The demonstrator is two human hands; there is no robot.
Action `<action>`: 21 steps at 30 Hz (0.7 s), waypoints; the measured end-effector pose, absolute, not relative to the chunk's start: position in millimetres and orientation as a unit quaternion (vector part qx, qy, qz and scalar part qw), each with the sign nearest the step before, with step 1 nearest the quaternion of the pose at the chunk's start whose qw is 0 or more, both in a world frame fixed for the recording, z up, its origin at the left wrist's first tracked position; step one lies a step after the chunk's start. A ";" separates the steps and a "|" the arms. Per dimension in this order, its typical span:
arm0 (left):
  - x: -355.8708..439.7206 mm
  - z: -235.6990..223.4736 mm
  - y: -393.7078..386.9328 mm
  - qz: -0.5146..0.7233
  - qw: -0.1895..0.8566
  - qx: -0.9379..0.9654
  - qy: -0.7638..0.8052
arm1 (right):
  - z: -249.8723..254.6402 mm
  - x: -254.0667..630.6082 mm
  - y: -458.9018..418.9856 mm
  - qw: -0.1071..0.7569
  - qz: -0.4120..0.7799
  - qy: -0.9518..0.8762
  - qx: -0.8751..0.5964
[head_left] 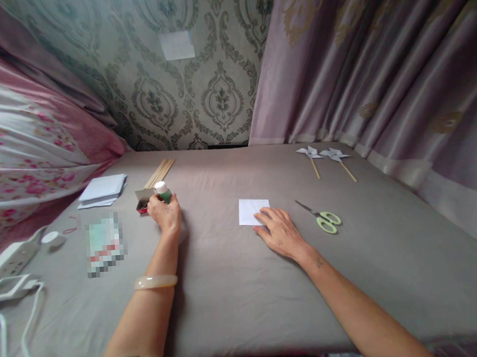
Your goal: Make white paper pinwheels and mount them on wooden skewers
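My left hand (165,213) is closed around a small green bottle with a white cap (163,191), which looks like glue. The bottle is upright, its lower part hidden by my fingers. Right beside these fingers is a small red box (142,206) with its grey lid up and dark small contents. My right hand (279,230) lies flat with fingers spread, fingertips on the right part of a white square of paper (248,212). To the right of that hand rest scissors with light green handles (324,221), blades slightly apart.
Wooden sticks (160,172) and a stack of white paper (103,189) lie at the back left. Two paper pinwheels (333,154) are at the back right. On the left are a blurred packet (104,243), a white round object (53,240) and a power strip (16,259) with cables.
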State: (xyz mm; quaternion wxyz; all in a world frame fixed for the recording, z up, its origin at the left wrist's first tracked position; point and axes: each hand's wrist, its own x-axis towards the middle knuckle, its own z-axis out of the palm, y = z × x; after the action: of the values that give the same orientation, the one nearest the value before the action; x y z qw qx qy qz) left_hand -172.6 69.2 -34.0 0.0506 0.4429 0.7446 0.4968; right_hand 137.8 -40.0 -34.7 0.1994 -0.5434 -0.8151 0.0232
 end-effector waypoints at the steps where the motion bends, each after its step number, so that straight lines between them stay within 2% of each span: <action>1: -171.9 -32.6 69.8 0.494 0.045 0.433 0.753 | -34.7 138.6 -39.7 0.206 0.027 -0.814 -0.543; 5: -165.0 -26.0 67.9 0.492 0.017 0.423 0.760 | -34.6 142.3 -38.7 0.252 0.043 -0.800 -0.543; 9: -144.7 -20.1 57.0 0.542 0.010 0.471 0.696 | -32.7 146.8 -36.4 0.357 0.052 -0.753 -0.550; 11: -127.4 -17.5 48.8 0.574 0.070 0.513 0.635 | -31.3 149.1 -34.9 0.417 0.060 -0.721 -0.551; 15: -85.4 -14.6 31.6 0.585 0.258 0.565 0.522 | -31.2 152.0 -31.5 0.486 0.087 -0.673 -0.550; 18: -56.9 -14.2 19.2 0.560 0.388 0.571 0.457 | -33.4 150.4 -30.6 0.510 0.128 -0.655 -0.542; 21: -36.1 -13.5 7.1 0.519 0.464 0.569 0.438 | -34.3 144.5 -32.7 0.504 0.211 -0.641 -0.540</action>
State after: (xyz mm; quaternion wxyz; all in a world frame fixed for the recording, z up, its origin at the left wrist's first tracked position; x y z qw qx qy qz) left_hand -36.1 7.1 -13.5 0.4644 0.5688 0.4380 0.5186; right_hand 144.5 -32.7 -34.3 0.5038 -0.5398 -0.6406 0.2110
